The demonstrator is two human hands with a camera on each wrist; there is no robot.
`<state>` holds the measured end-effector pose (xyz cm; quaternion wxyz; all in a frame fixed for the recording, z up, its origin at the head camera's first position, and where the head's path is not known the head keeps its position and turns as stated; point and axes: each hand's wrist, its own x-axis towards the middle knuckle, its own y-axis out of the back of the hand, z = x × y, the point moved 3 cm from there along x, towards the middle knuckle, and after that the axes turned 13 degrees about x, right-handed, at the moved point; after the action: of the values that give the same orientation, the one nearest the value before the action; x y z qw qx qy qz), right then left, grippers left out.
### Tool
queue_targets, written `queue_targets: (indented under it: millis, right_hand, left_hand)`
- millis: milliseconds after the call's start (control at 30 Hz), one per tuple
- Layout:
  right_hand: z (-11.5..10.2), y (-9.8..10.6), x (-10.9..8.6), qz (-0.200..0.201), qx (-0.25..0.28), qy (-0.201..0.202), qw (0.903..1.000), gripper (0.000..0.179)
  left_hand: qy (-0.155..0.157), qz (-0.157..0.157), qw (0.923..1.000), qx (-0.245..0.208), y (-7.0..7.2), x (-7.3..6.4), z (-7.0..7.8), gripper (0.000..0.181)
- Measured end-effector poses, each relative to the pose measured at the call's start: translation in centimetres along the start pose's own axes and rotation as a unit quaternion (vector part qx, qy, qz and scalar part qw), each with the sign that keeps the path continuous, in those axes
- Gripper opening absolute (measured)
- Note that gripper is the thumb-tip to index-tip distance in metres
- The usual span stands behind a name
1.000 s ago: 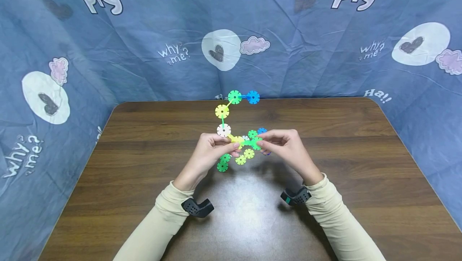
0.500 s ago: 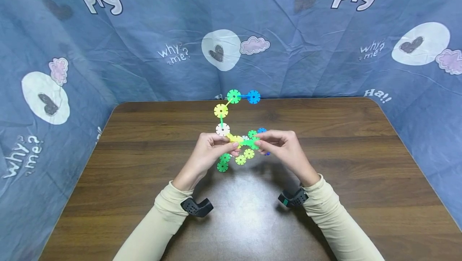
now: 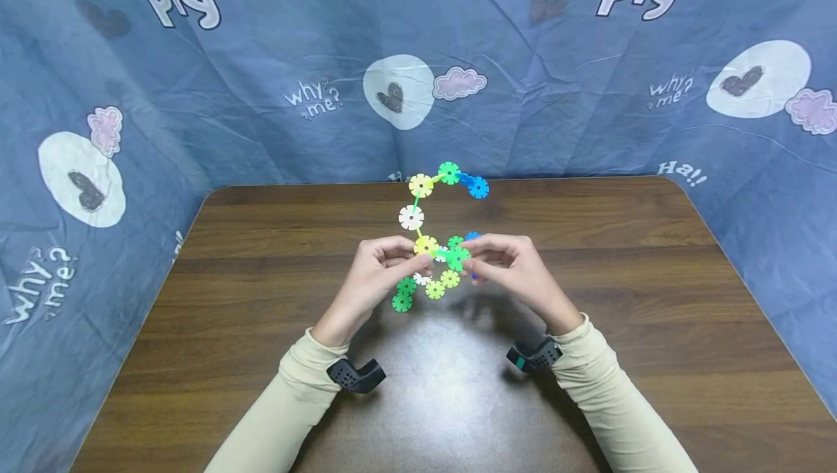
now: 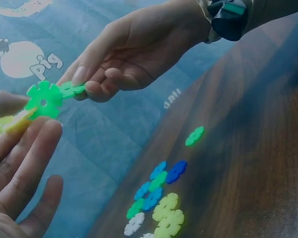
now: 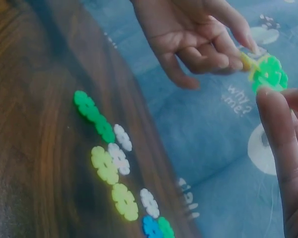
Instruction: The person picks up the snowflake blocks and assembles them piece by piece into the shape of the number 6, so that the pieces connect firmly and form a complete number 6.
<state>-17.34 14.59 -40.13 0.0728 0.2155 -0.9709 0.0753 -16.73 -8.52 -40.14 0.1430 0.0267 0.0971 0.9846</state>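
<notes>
A chain of notched, flower-shaped plastic discs is held up above the table between both hands. From the blue disc (image 3: 479, 187) at its far end it bends through a green disc (image 3: 448, 173), a yellow disc (image 3: 421, 185) and a white disc (image 3: 411, 217) to a lower yellow disc (image 3: 426, 246). My left hand (image 3: 379, 273) pinches the chain beside that lower yellow disc, where an upright green disc (image 4: 43, 100) joins on. My right hand (image 3: 519, 269) pinches another green disc (image 3: 458, 258) by its edge, touching the upright one. Fingers partly cover this joint.
Loose discs lie on the wooden table (image 3: 229, 277) beneath the hands: green (image 3: 402, 302), yellow-green (image 3: 434, 289), white (image 3: 421, 279) and blue (image 3: 472, 237) ones. Behind the table's far edge hangs a printed blue cloth (image 3: 261, 131).
The chain's upper part has swung to the right, and its blue end now sits lower. The lower yellow disc has risen slightly above the left fingers. Both hands stay nearly in place.
</notes>
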Motion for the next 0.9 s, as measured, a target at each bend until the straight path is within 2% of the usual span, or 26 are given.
queue_targets:
  millis: [200, 333, 567, 800, 900]
  right_hand:
    - [0.4, -0.6, 0.1, 0.014, 0.006, 0.0, 0.9999, 0.026]
    - [0.7, -1.2, 0.0, 0.016, 0.008, 0.009, 0.9998, 0.026]
    - [0.8, -1.9, -0.1, 0.014, 0.007, 0.04, 0.9991, 0.024]
    - [0.4, -1.5, 0.0, 0.002, -0.044, 0.034, 0.9984, 0.029]
    - [0.5, -0.6, 0.2, 0.005, -0.106, 0.019, 0.9942, 0.031]
  left_hand:
    - [0.023, -0.013, 0.9997, 0.001, -1.4, -0.1, -0.5, 0.026]
    - [0.019, 0.008, 0.9997, -0.01, -2.1, -0.1, -0.8, 0.023]
    - [-0.003, 0.032, 0.9991, -0.026, -2.2, -0.2, -0.8, 0.019]
    - [-0.014, 0.038, 0.9986, -0.034, -1.8, -0.1, -0.6, 0.02]
    - [-0.016, 0.042, 0.998, -0.043, -1.5, -0.1, -0.5, 0.019]
